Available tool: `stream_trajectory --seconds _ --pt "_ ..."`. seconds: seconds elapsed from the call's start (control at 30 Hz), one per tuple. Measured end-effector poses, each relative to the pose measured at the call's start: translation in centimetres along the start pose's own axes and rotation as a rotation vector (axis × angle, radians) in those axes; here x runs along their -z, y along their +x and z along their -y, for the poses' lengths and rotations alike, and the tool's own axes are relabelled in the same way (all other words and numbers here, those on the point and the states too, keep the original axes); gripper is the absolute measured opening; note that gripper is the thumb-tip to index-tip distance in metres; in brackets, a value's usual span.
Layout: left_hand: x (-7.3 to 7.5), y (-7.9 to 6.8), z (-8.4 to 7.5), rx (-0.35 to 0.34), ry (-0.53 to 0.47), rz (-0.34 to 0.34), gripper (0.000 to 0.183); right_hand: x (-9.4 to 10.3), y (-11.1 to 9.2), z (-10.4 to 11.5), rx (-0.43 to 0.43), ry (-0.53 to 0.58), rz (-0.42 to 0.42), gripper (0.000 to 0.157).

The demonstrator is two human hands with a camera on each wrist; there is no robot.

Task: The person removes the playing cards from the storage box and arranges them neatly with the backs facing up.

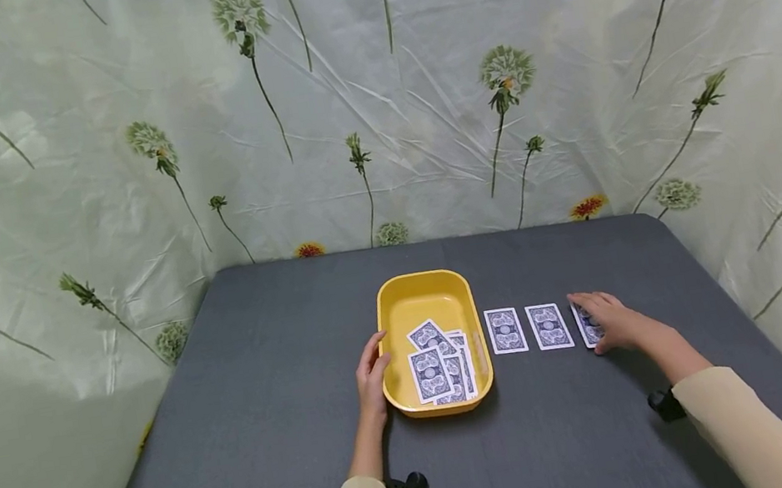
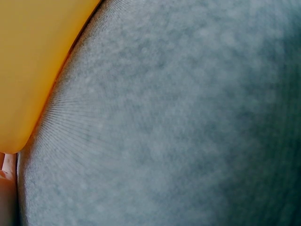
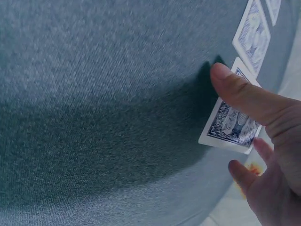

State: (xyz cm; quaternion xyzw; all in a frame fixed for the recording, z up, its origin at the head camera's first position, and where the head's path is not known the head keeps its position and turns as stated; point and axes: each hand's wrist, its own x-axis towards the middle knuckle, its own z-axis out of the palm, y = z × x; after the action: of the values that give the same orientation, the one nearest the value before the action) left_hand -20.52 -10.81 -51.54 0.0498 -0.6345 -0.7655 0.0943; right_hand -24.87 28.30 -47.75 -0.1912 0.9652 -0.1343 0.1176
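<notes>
My left hand (image 1: pixel 371 373) grips the left rim of a yellow plastic tray (image 1: pixel 419 277), its thumb over the edge. In the left wrist view the tray's wall (image 2: pixel 37 56) fills the upper left, with a bit of my fingers (image 2: pixel 7 188) below. Inside the tray lie several overlapping blue-and-white playing cards (image 1: pixel 431 374), patterned backs up. My right hand (image 1: pixel 618 321) holds the rightmost playing card (image 3: pixel 237 123), thumb at its near edge and fingertips at the far edge. The hand covers part of that card's back.
Two more playing cards lie in a row right of the tray, one beside it (image 1: pixel 506 331) and one in the middle (image 1: pixel 549 327). A dark grey cloth covers the table (image 1: pixel 280 463). A flower-printed curtain (image 1: pixel 422 146) hangs behind and at both sides.
</notes>
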Motion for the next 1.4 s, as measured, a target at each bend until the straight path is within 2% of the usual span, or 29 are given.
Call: stream_trajectory --seconds 0.17,0.33,0.43,0.7,0.83,0.97,1.1,1.23,1.4 --pt "-0.2 -0.3 -0.6 0.018 0.019 0.002 0.038 0.2 0.7 -0.9 -0.047 0.044 0.093 0.088" --pt "-0.1 -0.2 -0.5 0.009 0.007 0.003 0.039 0.5 1.3 -1.0 -0.112 0.083 0.172 0.091" --pt "0.0 0.0 -0.4 0.005 0.010 0.001 0.038 0.6 1.7 -0.9 -0.151 0.064 0.208 0.090" --pt "-0.1 -0.1 -0.5 0.008 0.019 0.008 0.038 0.2 2.2 -0.8 -0.191 -0.003 0.276 0.083" --pt "-0.1 -0.2 -0.4 0.017 0.022 0.006 0.038 0.1 2.0 -0.7 -0.190 -0.045 0.271 0.083" --pt "-0.1 -0.3 -0.1 0.025 0.029 0.008 0.038 0.0 1.2 0.1 -0.135 -0.126 0.196 0.075" --pt "0.0 -0.2 -0.1 0.005 0.008 0.013 0.038 0.6 1.1 1.9 -0.098 -0.174 0.028 0.060" --pt "0.0 -0.1 -0.3 -0.001 0.011 0.014 0.038 0.9 1.9 4.5 -0.067 -0.150 -0.116 0.048" --pt "0.1 -0.1 -0.4 0.022 0.026 0.010 0.038 -0.4 2.7 8.4 0.038 -0.132 -0.283 0.040"
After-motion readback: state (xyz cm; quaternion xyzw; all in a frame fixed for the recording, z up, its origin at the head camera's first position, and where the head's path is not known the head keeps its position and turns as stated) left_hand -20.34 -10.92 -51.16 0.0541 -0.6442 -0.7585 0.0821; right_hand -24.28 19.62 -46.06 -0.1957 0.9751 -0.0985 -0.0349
